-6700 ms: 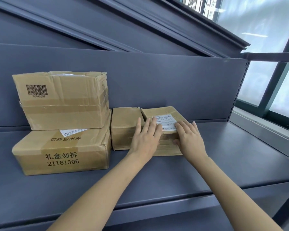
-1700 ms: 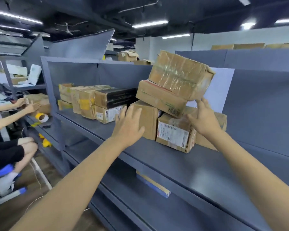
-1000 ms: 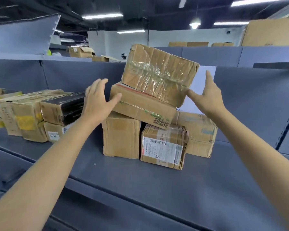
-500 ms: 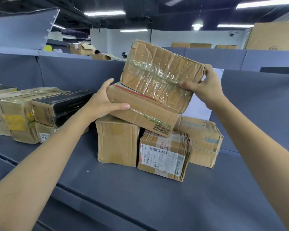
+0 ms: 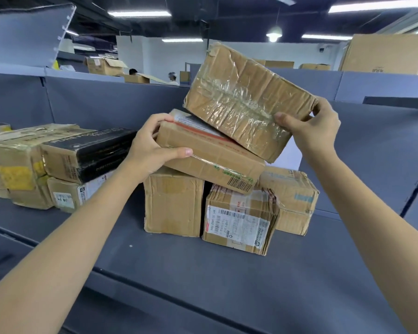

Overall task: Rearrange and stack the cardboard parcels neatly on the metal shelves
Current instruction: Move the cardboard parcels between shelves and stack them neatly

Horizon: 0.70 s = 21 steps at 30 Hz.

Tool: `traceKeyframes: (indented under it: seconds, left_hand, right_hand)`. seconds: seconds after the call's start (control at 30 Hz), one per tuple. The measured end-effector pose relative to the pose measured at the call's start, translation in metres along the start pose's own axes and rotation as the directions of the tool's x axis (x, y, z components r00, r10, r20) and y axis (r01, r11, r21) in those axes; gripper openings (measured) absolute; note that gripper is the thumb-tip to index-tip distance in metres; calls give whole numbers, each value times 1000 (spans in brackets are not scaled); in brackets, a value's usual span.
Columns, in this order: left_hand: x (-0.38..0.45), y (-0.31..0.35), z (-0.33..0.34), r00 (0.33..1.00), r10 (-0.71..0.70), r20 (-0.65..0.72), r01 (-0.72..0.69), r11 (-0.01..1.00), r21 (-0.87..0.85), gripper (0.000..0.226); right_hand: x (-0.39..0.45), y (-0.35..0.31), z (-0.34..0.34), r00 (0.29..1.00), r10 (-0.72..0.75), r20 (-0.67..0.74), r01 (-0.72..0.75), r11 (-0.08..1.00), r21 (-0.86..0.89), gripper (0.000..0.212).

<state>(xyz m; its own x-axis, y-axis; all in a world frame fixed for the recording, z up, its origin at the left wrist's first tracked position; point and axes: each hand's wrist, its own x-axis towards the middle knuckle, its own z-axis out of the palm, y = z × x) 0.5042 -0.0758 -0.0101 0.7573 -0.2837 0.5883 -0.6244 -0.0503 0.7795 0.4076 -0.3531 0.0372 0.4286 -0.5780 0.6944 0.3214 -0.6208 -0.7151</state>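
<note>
Atop the shelf [image 5: 203, 273] pile, right hand [image 5: 310, 131] grips the taped box [image 5: 241, 100]; left hand [image 5: 152, 148] clamps the barcoded box [image 5: 210, 157].

Long ceiling lights [image 5: 139, 13] glow under a dark ceiling, with a round lamp [image 5: 274, 36] hanging further right. A white wall [image 5: 155, 56] stands far behind, and two people's heads [image 5: 171, 75] show beyond the shelving.

Warehouse, grey metal shelving [image 5: 227, 273], cardboard parcels [image 5: 173, 201]
</note>
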Motion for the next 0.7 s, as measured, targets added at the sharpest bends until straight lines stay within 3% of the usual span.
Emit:
traceKeyframes:
  seconds: [0.13, 0.33, 0.7]
  left_hand:
    - [-4, 9, -1, 998, 45, -46, -44, 999, 4, 67]
    - [-28, 17, 11, 990, 99, -105, -108, 991, -84, 66]
    - [-98, 25, 50, 978, 197, 72, -172, 951, -259, 69]
  right_hand:
    - [-12, -10, -25, 994, -3, -111, 0, 1000, -30, 49]
    - [-39, -21, -79, 960, 27, -279, -40, 998, -43, 38]
    - [-142, -45, -179, 878, 58, -476, -168, 967, -191, 43]
